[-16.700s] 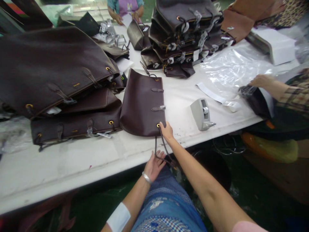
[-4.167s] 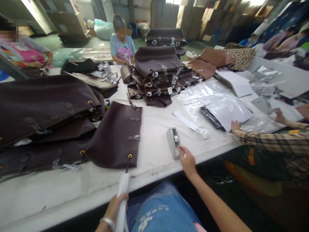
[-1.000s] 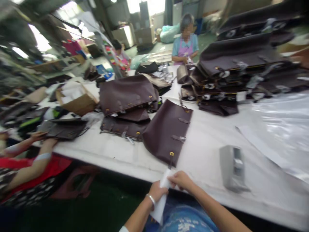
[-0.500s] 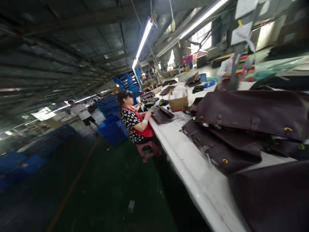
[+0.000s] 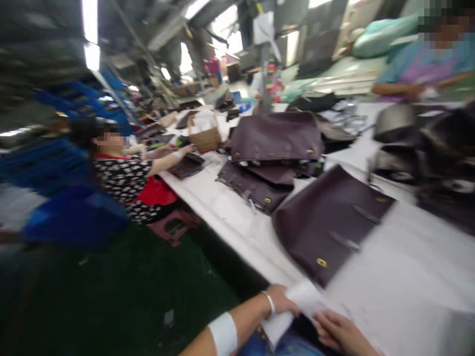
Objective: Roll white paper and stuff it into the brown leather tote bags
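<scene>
Left hand (image 5: 282, 300): you're gripping white paper (image 5: 305, 296) | right hand (image 5: 339, 330): resting by its edge, grip unclear | holding taut likely helps

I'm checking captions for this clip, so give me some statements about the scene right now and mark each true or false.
1. The left hand grips a white sheet. True.
2. A bracelet circles the right wrist. False: the bracelet is on the left wrist.
3. The nearest dark brown bag lies on the white table. True.
4. The right hand rests on that bag. False: the right hand is by the white sheet, off the bag; blur hides whether it touches the sheet.
5. A cardboard box with white contents stands on the table. True.
6. The co-worker in red is standing. False: that co-worker sits on a pink stool.
</scene>
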Available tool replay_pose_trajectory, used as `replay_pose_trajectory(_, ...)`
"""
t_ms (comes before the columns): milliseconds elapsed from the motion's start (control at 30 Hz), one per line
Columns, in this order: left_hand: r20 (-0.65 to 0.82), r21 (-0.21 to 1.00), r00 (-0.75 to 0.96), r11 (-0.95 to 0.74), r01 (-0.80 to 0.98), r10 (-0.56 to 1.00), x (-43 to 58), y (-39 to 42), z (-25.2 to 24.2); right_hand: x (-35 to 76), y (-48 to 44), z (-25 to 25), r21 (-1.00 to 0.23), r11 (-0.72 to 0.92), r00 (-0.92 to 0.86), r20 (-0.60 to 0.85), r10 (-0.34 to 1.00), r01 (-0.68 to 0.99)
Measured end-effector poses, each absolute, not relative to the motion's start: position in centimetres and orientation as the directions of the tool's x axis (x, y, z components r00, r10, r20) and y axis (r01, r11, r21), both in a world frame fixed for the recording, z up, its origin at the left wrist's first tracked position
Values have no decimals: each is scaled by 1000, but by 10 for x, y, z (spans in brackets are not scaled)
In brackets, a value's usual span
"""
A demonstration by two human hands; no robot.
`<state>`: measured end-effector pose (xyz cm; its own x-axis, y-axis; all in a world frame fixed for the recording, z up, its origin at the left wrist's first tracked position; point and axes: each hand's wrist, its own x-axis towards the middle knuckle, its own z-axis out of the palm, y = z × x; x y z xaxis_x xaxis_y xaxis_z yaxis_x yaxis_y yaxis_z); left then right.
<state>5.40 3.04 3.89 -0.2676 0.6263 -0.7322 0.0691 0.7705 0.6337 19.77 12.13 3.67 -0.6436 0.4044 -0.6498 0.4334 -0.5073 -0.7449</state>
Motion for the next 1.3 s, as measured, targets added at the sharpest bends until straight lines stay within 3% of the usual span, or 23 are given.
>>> replay_pose_trajectory(167,-800,590,-116,807,29,589,70,44,33,262,123,42,-613,-724,-585,-726,360,315)
replay_pose_trajectory(300,-814,581,-57,812,-56,578,63,44,34,252,122,37,-580,-781,-565,-734,377,232)
replay_pose_trajectory(567,-859,479,67,842,-250,508,65,41,42,245,115,28,-610,-756,-474,-752,458,236)
replay_pose_trajectory(867,-882,323,198,853,-410,429,69,40,46,219,107,12,-690,-719,-394,-684,613,80)
replay_pose_trajectory(1300,-901,130,307,866,-483,306,73,48,51,197,105,16,-750,-648,-326,-649,687,129)
